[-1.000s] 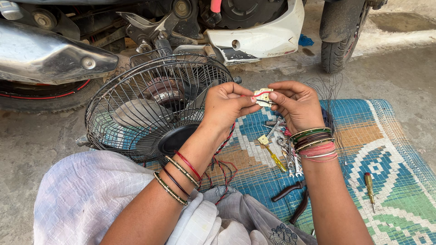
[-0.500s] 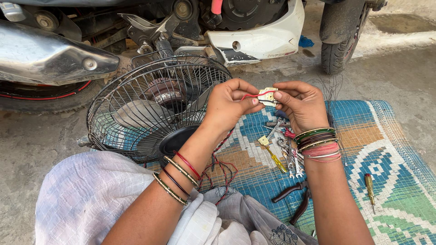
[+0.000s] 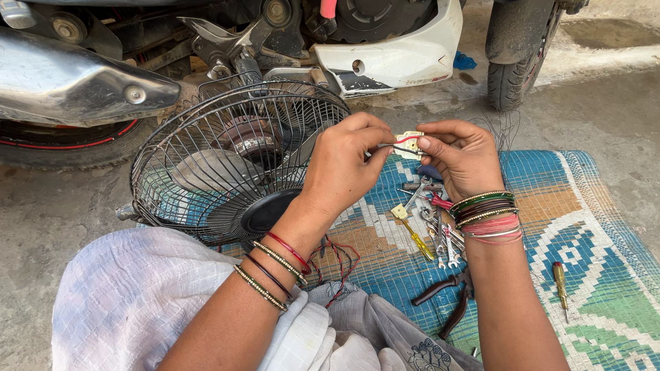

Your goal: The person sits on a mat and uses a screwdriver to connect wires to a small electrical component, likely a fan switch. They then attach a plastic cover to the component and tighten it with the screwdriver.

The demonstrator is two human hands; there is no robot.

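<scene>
While my right hand pinches the small cream switch block at centre frame to steady it, my left hand closes on its red-and-black wires, above the caged fan and woven mat.

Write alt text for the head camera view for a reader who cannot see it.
Two hands hold a small cream electrical part with red and black wires: the left hand pinches the wires, the right hand holds the part. Below lie a caged fan, spanners, pliers and screwdrivers on a woven mat, beside a parked motorbike.
</scene>
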